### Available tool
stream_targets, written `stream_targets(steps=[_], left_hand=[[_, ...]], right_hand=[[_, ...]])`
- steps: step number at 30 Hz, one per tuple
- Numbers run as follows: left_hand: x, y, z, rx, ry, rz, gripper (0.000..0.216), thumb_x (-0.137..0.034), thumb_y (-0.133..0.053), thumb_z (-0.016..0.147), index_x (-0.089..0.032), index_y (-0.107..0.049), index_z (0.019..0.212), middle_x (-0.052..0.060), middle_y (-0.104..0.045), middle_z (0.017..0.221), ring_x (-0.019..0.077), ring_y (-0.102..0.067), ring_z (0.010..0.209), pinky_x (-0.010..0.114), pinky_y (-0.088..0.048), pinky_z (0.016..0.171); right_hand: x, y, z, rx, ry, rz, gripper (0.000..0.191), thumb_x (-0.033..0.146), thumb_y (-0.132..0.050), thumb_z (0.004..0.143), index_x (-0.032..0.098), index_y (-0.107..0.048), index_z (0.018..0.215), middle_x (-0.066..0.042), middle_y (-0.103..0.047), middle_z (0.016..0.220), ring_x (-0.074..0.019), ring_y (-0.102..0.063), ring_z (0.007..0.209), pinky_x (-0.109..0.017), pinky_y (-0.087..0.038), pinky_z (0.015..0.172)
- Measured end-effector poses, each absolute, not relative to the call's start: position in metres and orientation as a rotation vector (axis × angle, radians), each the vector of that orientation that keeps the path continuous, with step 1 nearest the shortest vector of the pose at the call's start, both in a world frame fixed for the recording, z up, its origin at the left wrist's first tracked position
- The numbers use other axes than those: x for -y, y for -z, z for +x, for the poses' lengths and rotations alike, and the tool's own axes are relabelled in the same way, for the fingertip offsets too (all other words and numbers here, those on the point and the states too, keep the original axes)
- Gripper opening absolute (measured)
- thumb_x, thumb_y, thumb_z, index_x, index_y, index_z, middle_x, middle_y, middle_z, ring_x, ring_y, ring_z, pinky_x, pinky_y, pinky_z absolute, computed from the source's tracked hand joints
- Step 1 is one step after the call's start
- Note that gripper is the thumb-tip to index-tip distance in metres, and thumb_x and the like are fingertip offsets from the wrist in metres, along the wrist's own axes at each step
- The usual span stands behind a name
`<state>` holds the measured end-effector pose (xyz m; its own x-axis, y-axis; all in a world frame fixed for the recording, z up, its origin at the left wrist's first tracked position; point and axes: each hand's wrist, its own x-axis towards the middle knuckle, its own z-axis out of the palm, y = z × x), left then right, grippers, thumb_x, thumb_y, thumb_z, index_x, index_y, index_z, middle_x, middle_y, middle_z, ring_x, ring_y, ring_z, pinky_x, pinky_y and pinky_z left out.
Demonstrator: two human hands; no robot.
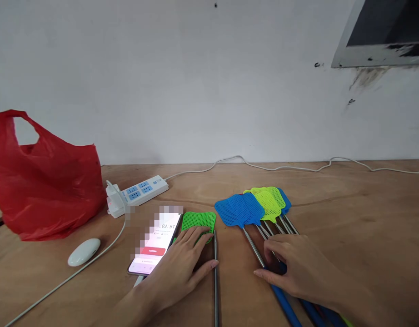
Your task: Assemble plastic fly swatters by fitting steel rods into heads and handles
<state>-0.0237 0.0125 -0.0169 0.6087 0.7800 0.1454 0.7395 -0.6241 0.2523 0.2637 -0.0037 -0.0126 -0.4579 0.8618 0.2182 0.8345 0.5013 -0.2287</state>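
Left hand (184,265): palm down, flat, fingers not closed on anything. The fingers are extended and held close together, pointing forward and slightly right. The thumb is spread outward, toward the right hand. Left forearm (134,309): enters from the bottom edge, angled forward and to the right; the wrist is straight.

Right hand (298,268): palm down, back of the hand toward the camera, not clenched. The fingers are lightly bent, pointing forward and left. The thumb is extended left, toward the left hand. Right forearm (369,309): enters from the lower right corner, angled forward and to the left.

The two hands lie near each other but apart, thumbs facing inward.
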Motion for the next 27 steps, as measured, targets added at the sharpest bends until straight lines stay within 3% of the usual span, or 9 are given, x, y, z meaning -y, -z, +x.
stream_targets(steps=[7,11,17,22,27], left_hand=[[-0.011,0.016,-0.024,-1.261,-0.38,2.668,0.047,-0.048,-0.046,0.102,-0.018,-0.053,0.138,0.013,-0.057,0.137,0.0327,-0.053,0.128,0.055,-0.046,0.107],[-0.011,0.016,-0.024,-1.261,-0.402,2.668,0.046,-0.048,-0.047,0.102,-0.018,-0.054,0.137,0.012,-0.058,0.136,0.0327,-0.054,0.127,0.056,-0.047,0.107],[-0.011,0.016,-0.026,-1.262,-0.381,2.685,0.047,-0.048,-0.044,0.102,-0.019,-0.053,0.138,0.013,-0.057,0.138,0.0333,-0.054,0.127,0.056,-0.048,0.105],[-0.012,0.016,-0.027,-1.253,-0.415,2.689,0.046,-0.048,-0.046,0.102,-0.02,-0.053,0.138,0.012,-0.057,0.139,0.0325,-0.053,0.128,0.054,-0.048,0.105],[-0.012,0.017,-0.027,-1.244,-0.446,2.681,0.044,-0.047,-0.047,0.102,-0.021,-0.053,0.137,0.011,-0.057,0.138,0.0319,-0.054,0.128,0.054,-0.049,0.105]], right_hand=[[0.004,0.027,0.261,2.368,-0.102,-1.574,0.018,0.026,-0.065,0.076,0.021,-0.056,0.061,-0.001,-0.065,0.06,-0.0199,-0.059,0.059,-0.03,-0.031,0.057],[0.001,0.024,0.261,2.203,-0.14,-1.586,0.015,0.022,-0.062,0.071,0.021,-0.053,0.059,0.002,-0.056,0.054,-0.0159,-0.052,0.053,-0.028,-0.029,0.054],[-0.005,0.01,0.262,1.629,-0.775,-1.399,0.024,0.037,-0.064,0.075,0.022,-0.053,0.06,0.005,-0.044,0.053,-0.0125,-0.044,0.049,-0.025,-0.031,0.047],[-0.005,0.004,0.265,1.231,-1.09,-1.318,0.033,0.052,-0.073,0.072,0.021,-0.066,0.082,0.001,-0.062,0.063,-0.0126,-0.05,0.052,-0.024,-0.039,0.047],[-0.002,0.005,0.267,1.212,-1.288,-1.224,0.046,0.056,-0.073,0.074,0.023,-0.058,0.102,0.004,-0.063,0.058,-0.0067,-0.037,0.035,-0.018,-0.025,0.035]])
